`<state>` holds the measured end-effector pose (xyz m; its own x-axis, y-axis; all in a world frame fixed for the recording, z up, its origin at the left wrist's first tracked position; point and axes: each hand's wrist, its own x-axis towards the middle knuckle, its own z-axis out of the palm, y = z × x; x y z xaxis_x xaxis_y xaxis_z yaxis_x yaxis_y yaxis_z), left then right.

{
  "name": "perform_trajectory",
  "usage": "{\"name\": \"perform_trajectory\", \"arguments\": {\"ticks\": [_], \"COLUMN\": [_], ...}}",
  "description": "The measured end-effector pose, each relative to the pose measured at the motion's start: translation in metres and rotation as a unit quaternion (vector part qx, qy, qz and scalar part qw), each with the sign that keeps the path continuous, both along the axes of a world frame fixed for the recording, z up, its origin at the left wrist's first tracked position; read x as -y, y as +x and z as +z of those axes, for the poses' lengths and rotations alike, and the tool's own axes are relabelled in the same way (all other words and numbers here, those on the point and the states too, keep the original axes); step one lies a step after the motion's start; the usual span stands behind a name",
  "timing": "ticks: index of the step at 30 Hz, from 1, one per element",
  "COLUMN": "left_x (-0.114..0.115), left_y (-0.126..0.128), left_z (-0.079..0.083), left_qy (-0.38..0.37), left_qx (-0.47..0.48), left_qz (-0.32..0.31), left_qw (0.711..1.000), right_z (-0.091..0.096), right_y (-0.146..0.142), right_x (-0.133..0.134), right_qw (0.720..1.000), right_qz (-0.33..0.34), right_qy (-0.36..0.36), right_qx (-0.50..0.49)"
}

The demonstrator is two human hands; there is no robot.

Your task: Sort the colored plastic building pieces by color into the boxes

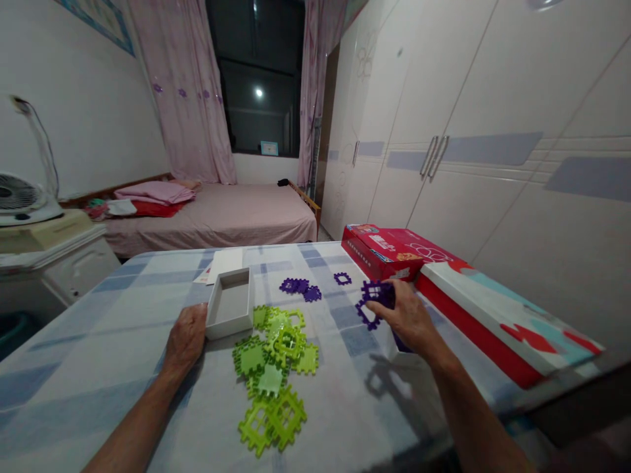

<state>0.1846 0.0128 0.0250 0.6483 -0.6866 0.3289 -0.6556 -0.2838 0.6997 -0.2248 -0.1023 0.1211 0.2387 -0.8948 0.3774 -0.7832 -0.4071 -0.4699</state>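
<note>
Head view: our right hand (407, 316) grips some purple pieces (386, 296) above the counter (340, 407), best pinched firmly together, while our left hand (185, 338) touches the shallow box (231, 326), its grip unclear.

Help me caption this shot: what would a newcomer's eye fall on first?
Most likely the bright green notched pieces, heaped near the middle of the blue-and-white tablecloth, with the left hand at the open white box beside them. Next, probably the dark purple pieces in the right hand, held above the cloth near the red box on the right.
</note>
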Motion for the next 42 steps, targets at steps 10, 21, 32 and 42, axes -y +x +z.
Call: {"name": "perform_trajectory", "arguments": {"ticks": [10, 21, 32, 42], "left_x": [-0.002, 0.000, -0.003, -0.002], "left_y": [-0.001, 0.004, 0.001, 0.004], "left_z": [0.001, -0.003, 0.000, -0.002], "left_qy": [0.022, 0.024, 0.046, 0.041], "left_qx": [-0.001, 0.004, 0.007, 0.000], "left_qz": [0.009, 0.000, 0.002, 0.002], "left_qw": [1.000, 1.000, 0.999, 0.999], "right_z": [-0.014, -0.017, -0.033, -0.024], "right_y": [-0.087, -0.077, -0.091, -0.087], "right_x": [0.033, -0.011, 0.011, -0.009], "right_qw": [0.986, 0.989, 0.982, 0.980], "right_qz": [0.071, 0.108, 0.144, 0.161], "right_qy": [0.112, 0.086, 0.035, 0.061], "right_qx": [-0.098, -0.059, -0.120, -0.099]}}
